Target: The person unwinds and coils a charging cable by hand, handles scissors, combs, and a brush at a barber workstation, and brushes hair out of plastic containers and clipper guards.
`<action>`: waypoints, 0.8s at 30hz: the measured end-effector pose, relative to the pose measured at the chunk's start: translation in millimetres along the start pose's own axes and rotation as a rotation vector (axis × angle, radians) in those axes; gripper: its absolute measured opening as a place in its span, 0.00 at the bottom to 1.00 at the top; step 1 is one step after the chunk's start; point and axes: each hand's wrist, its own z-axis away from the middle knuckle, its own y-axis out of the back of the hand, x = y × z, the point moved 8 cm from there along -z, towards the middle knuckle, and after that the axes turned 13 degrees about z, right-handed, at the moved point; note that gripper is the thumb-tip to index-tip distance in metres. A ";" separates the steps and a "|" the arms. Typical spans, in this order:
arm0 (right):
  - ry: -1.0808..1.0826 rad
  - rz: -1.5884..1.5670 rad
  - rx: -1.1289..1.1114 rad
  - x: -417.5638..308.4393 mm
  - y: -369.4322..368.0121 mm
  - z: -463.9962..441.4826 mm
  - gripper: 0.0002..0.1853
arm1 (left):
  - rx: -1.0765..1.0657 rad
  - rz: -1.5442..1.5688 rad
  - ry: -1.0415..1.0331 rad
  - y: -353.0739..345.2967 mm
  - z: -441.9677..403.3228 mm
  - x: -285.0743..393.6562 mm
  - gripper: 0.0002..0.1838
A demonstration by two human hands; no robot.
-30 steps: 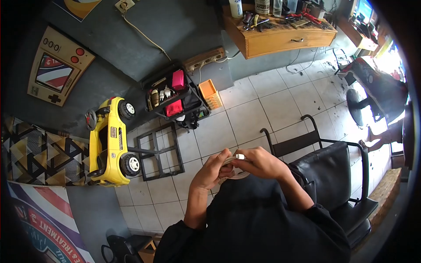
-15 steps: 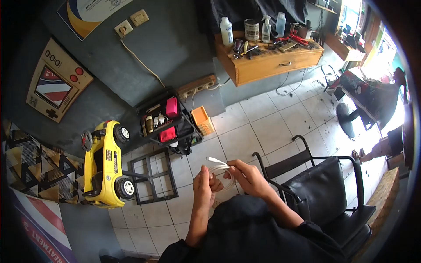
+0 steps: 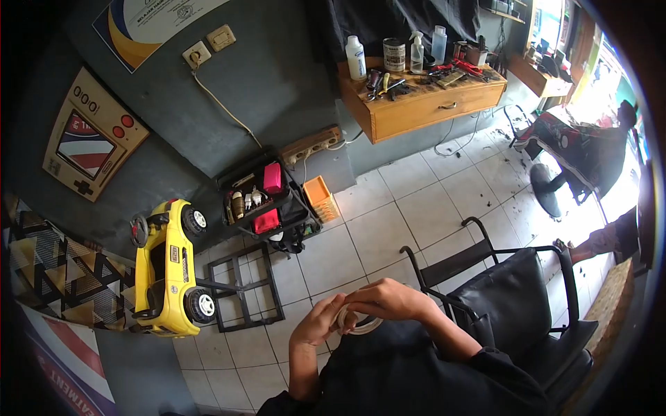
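Observation:
A coiled white cable [image 3: 369, 324] is held in front of my body, between both hands. My left hand [image 3: 320, 320] is closed around the left side of the coil, its thumb pointing up. From the right, my right hand [image 3: 388, 299] reaches over the top of the coil, its fingers closed on the cable and meeting the left hand's fingertips. The cable's plug end is hidden behind the fingers. Loops of the coil show below the right hand, close to my dark clothing.
A black armchair [image 3: 503, 291] stands close on my right. To the left are a yellow toy car [image 3: 166, 267] and a black metal frame [image 3: 243, 286]. A black trolley [image 3: 267, 201] and orange baskets [image 3: 319, 194] stand by the wall. Beyond is a wooden drawer shelf [image 3: 430, 111] with bottles; a person's leg [image 3: 600, 243] is far right.
Both hands have drawn together and lower, nearer my body. My right hand has moved over the coil's top, and the white plug end that stuck out is now covered.

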 end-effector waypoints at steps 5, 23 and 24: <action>-0.100 -0.061 -0.002 -3.6 -0.2 0.8 0.12 | -0.115 -0.086 -0.014 -18.6 10.5 2.1 0.24; -0.328 0.125 0.129 81.5 -22.7 26.6 0.12 | -0.026 0.777 -0.402 -10.4 21.8 69.4 0.22; -0.319 0.230 0.106 79.0 -23.3 23.4 0.13 | -0.051 0.826 -0.400 -11.6 20.1 71.3 0.22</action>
